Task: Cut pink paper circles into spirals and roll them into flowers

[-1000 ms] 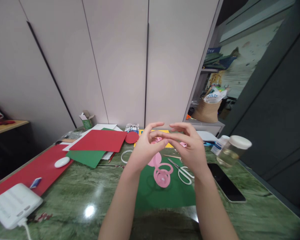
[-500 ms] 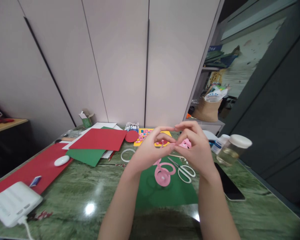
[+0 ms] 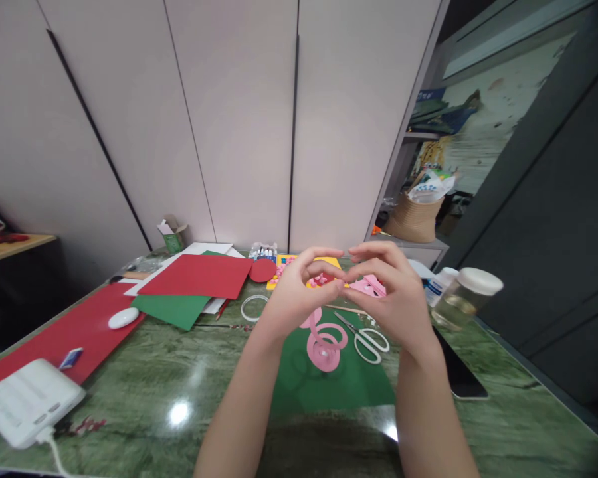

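Observation:
A pink paper spiral (image 3: 323, 355) hangs in loops below my hands, above a green paper sheet (image 3: 333, 392). My left hand (image 3: 299, 292) is closed, thumb and fingers bent together over the upper end of the spiral's strip; the exact grip is hidden behind the fingers. Close beside it, my right hand (image 3: 391, 292) has its thumb and forefinger slightly apart, tips almost meeting the left fingertips, with nothing visible between them. White-handled scissors (image 3: 371, 345) lie on the green sheet under my right hand.
Behind my hands are a yellow sheet (image 3: 333, 262) with small beads and pink paper scraps (image 3: 371, 285). A tape ring (image 3: 253, 318) and red paper (image 3: 199, 275) lie left. To the right are a black phone (image 3: 461, 372) and a lidded jar (image 3: 461, 309).
Both hands have shifted slightly right, and the right fingertips have moved from touching the left ones to just apart. The pink spiral sways a little beneath them.

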`<state>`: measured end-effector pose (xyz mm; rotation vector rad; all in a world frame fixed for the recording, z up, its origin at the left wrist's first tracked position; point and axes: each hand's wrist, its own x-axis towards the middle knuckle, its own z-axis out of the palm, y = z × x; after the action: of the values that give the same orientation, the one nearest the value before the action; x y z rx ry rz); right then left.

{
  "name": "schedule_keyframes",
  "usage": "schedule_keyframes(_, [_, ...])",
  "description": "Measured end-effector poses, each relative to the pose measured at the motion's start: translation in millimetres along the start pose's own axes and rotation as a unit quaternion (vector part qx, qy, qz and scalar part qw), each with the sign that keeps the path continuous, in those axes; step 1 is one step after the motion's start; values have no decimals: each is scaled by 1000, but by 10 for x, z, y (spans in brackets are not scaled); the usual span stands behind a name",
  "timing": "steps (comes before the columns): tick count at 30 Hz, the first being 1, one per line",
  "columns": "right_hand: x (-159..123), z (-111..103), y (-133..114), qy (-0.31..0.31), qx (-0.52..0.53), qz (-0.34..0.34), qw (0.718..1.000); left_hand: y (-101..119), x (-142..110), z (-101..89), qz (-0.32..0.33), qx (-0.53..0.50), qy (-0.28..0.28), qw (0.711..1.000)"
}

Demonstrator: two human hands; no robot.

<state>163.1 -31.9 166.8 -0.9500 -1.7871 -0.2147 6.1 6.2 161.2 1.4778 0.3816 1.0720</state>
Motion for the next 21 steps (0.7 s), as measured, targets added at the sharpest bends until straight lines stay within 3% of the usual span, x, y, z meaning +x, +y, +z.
schedule_keyframes(6, [-14, 5, 7, 0, 13, -10, 1000, 11, -4, -41, 4, 15, 10, 1000])
schedule_keyframes(12, [-15, 79, 19, -56, 2, -11, 998, 2, 13, -20, 23, 34, 45, 998])
schedule_keyframes(16, [-9, 143, 47, 0, -21, -17, 1000, -14, 17, -13, 9, 61, 79, 995])
schedule_keyframes(21, [-11, 135, 51, 68, -15, 2, 998, 0, 4, 1, 11, 59, 63, 996])
